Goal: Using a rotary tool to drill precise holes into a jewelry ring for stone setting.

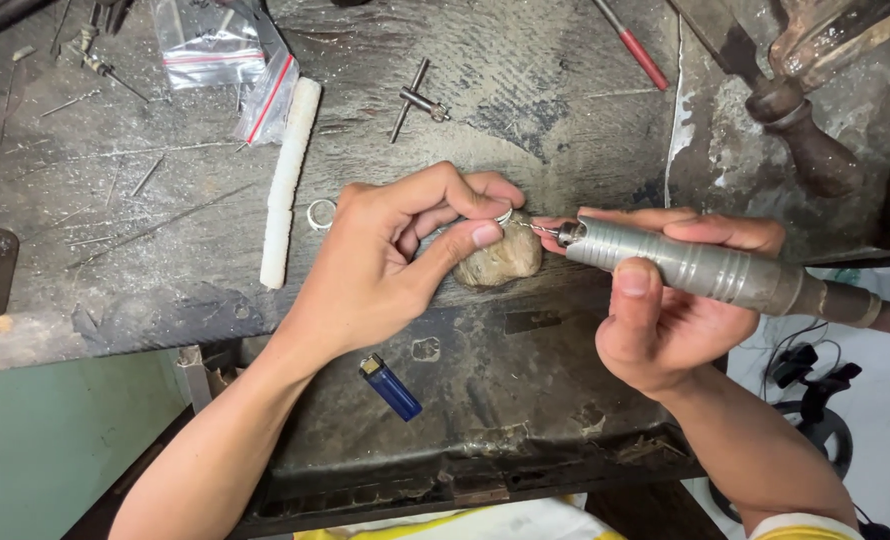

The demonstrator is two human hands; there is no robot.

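Observation:
My left hand (395, 250) pinches a small silver ring (505, 215) between thumb and fingers, resting it on a worn wooden bench peg (505, 262). My right hand (665, 300) grips a grey metal rotary handpiece (685, 265), held almost level. Its thin bur tip (543, 229) touches the ring from the right. The handpiece's flexible shaft runs off to the right edge.
A dark, scarred workbench (165, 200) carries a white rod (288, 180), a second silver ring (321, 213), a chuck key (420, 100), plastic bags (215, 45) and a red-handled tool (630, 45). A blue lighter (392, 386) lies in the lower tray. A wooden handle (805, 130) sits top right.

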